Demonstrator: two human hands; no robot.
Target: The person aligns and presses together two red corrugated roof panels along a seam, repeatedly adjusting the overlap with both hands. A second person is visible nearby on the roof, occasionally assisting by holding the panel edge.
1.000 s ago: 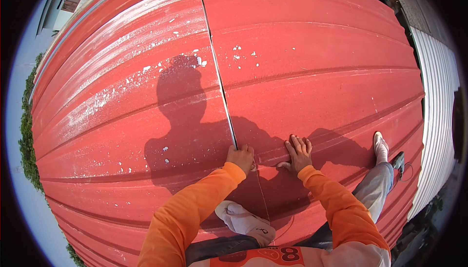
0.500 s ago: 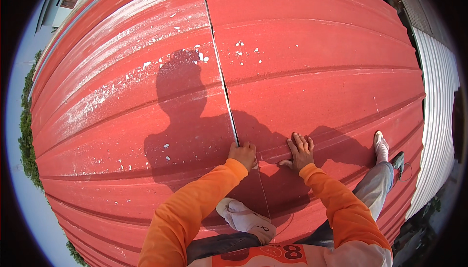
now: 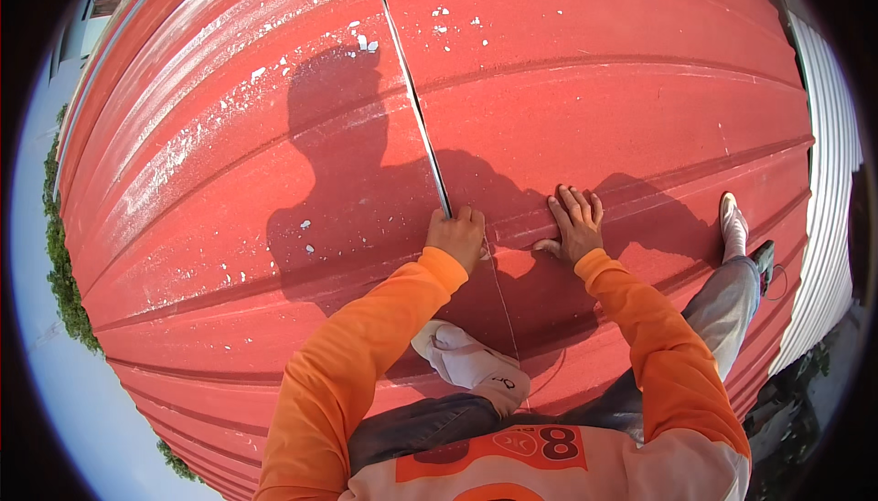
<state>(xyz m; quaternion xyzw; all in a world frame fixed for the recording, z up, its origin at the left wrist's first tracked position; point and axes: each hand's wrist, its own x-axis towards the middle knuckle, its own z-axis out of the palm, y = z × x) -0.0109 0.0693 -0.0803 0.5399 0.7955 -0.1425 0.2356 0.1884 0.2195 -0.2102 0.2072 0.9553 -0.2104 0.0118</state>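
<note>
Under me is a red ribbed sheet-metal roof [image 3: 585, 126]. A narrow dark gap with a pale edge [image 3: 413, 99] runs down it from the far side and ends at my left hand [image 3: 457, 238]. That hand is closed in a fist at the gap's near end; whatever is inside the fingers is hidden. From there a thin pale line [image 3: 503, 304] continues toward me, past my left foot [image 3: 476, 364]. To the right, my right hand [image 3: 576, 225] lies flat on the red metal with its fingers spread, holding nothing.
White flakes [image 3: 366, 45] are scattered over the far and left parts of the roof. A dark tool with a cord [image 3: 764, 259] lies beside my right foot [image 3: 733, 227]. White corrugated sheeting [image 3: 819, 163] borders the right edge; trees [image 3: 69, 282] show past the left edge.
The view has tilted, so the roof and both hands appear higher in the picture. Against the roof, my hands are in nearly the same places.
</note>
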